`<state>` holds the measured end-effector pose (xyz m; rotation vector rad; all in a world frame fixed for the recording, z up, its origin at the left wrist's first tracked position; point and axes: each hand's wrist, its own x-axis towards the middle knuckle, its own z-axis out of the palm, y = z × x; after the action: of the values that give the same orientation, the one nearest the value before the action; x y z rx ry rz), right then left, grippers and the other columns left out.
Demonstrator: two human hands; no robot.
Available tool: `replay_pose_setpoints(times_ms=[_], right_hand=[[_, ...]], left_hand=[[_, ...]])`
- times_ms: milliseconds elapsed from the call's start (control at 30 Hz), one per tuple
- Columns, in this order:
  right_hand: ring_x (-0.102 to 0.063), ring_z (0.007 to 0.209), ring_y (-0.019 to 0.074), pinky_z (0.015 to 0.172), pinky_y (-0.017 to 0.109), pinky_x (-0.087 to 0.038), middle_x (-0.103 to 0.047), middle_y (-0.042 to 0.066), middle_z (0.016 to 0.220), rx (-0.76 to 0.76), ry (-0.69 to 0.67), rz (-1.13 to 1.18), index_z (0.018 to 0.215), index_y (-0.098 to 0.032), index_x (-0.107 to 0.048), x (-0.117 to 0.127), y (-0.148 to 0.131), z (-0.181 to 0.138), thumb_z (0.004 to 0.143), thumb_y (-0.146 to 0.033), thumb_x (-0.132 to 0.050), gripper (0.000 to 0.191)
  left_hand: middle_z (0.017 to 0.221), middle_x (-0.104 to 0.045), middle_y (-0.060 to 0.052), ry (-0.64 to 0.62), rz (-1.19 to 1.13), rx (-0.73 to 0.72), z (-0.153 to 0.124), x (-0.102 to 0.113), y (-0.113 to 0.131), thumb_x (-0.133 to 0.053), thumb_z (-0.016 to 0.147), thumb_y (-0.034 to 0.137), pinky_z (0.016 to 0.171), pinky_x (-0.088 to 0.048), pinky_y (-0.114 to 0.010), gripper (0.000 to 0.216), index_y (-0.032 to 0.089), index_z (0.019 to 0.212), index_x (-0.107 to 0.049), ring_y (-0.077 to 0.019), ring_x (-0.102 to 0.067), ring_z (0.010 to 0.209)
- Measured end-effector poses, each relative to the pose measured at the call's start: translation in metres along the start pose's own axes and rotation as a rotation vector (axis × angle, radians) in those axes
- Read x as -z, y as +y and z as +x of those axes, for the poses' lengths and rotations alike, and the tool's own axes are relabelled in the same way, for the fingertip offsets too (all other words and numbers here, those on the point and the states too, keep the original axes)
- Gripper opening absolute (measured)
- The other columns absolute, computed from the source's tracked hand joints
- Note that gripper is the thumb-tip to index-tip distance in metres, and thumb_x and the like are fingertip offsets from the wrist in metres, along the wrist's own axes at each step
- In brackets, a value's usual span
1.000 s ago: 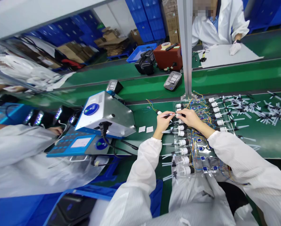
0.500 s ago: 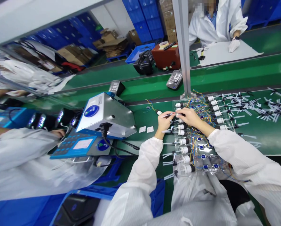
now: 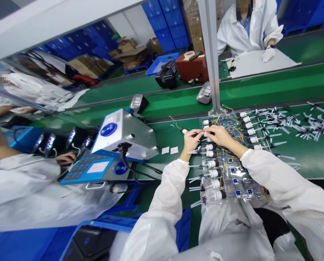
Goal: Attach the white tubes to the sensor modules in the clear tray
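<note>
My left hand (image 3: 191,140) pinches a thin white tube (image 3: 192,133) over the green bench. My right hand (image 3: 219,135) is closed on a small white pump part (image 3: 207,137) at the tube's end. Both hands hover above a clear plastic tray (image 3: 234,177) holding several white pumps (image 3: 212,164) with coloured wires and small blue boards. A loose pump piece (image 3: 184,131) lies just left of my left hand.
A grey and blue test machine (image 3: 125,133) with a blue keypad (image 3: 90,167) stands to the left. Loose white tubes (image 3: 300,123) lie at the right. A blood pressure monitor (image 3: 205,93) rides the belt behind a metal post (image 3: 211,54). Co-workers sit at left and across.
My hands stay together at the tube and pump, barely shifted. The blood pressure monitor on the belt has moved right, partly behind the post.
</note>
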<state>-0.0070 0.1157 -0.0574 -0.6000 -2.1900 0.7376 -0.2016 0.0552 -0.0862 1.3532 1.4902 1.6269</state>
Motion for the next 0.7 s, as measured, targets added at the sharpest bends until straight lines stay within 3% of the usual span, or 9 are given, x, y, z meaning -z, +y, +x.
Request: replay_pose_setpoints(times_ms=[133, 233, 367, 433, 533, 633, 700], right_hand=[[-0.069, 0.108, 0.0238, 0.101, 0.041, -0.050, -0.078, 0.008, 0.116, 0.009, 0.021, -0.107, 0.120, -0.024, -0.077, 0.000, 0.001, 0.002, 0.097, -0.026, -0.068, 0.025], [-0.066, 0.109, 0.0270, 0.103, 0.046, -0.045, -0.078, 0.009, 0.110, 0.002, -0.041, -0.270, 0.117, -0.023, -0.077, -0.001, -0.004, 0.006, 0.095, -0.026, -0.071, 0.023], [-0.061, 0.114, 0.0316, 0.101, 0.049, -0.045, -0.078, 0.011, 0.106, 0.047, -0.110, -0.407, 0.104, -0.020, -0.079, 0.021, -0.023, 0.018, 0.096, -0.028, -0.068, 0.016], [-0.059, 0.117, 0.0328, 0.103, 0.051, -0.045, -0.077, 0.013, 0.109, 0.086, -0.048, -0.446, 0.103, -0.019, -0.078, 0.053, -0.033, 0.026, 0.098, -0.030, -0.063, 0.019], [-0.062, 0.113, 0.0321, 0.105, 0.050, -0.046, -0.076, 0.013, 0.110, 0.029, 0.103, -0.522, 0.105, -0.017, -0.078, 0.128, -0.033, 0.033, 0.100, -0.032, -0.059, 0.025], [-0.068, 0.101, 0.0291, 0.100, 0.046, -0.049, -0.078, 0.012, 0.103, -0.182, 0.171, -0.665, 0.104, -0.016, -0.079, 0.216, -0.009, 0.018, 0.099, -0.035, -0.058, 0.029], [-0.070, 0.089, 0.0258, 0.091, 0.039, -0.051, -0.078, 0.011, 0.093, -0.387, 0.101, -0.753, 0.100, -0.015, -0.080, 0.267, 0.014, -0.008, 0.096, -0.036, -0.060, 0.030]], left_hand=[[0.095, -0.080, -0.009, -0.070, 0.012, -0.063, 0.003, 0.004, 0.005, -0.082, 0.082, 0.038, 0.086, -0.057, -0.037, 0.021, 0.021, 0.093, -0.083, -0.0221, -0.073, 0.089], [0.097, -0.078, -0.010, -0.117, 0.073, -0.118, 0.005, 0.011, 0.005, -0.082, 0.082, 0.036, 0.089, -0.056, -0.038, 0.018, 0.022, 0.093, -0.083, -0.0228, -0.072, 0.092], [0.106, -0.078, -0.012, -0.120, 0.061, -0.047, 0.008, 0.019, 0.000, -0.084, 0.079, 0.034, 0.088, -0.056, -0.035, 0.035, 0.021, 0.111, -0.080, -0.0229, -0.073, 0.099], [0.105, -0.079, -0.011, -0.088, -0.020, 0.005, 0.010, 0.020, -0.001, -0.084, 0.079, 0.037, 0.083, -0.057, -0.032, 0.043, 0.020, 0.118, -0.077, -0.0219, -0.074, 0.097], [0.094, -0.080, -0.010, -0.079, -0.052, 0.033, 0.012, 0.022, -0.001, -0.086, 0.077, 0.041, 0.079, -0.058, -0.031, 0.035, 0.018, 0.103, -0.081, -0.0211, -0.074, 0.088], [0.086, -0.080, -0.010, -0.146, -0.016, 0.046, 0.011, 0.025, -0.001, -0.089, 0.073, 0.040, 0.071, -0.057, -0.029, 0.026, 0.017, 0.084, -0.082, -0.0196, -0.072, 0.075], [0.076, -0.078, -0.008, -0.170, -0.022, 0.062, 0.012, 0.027, -0.004, -0.090, 0.071, 0.039, 0.063, -0.053, -0.027, 0.025, 0.017, 0.079, -0.082, -0.0172, -0.067, 0.064]])
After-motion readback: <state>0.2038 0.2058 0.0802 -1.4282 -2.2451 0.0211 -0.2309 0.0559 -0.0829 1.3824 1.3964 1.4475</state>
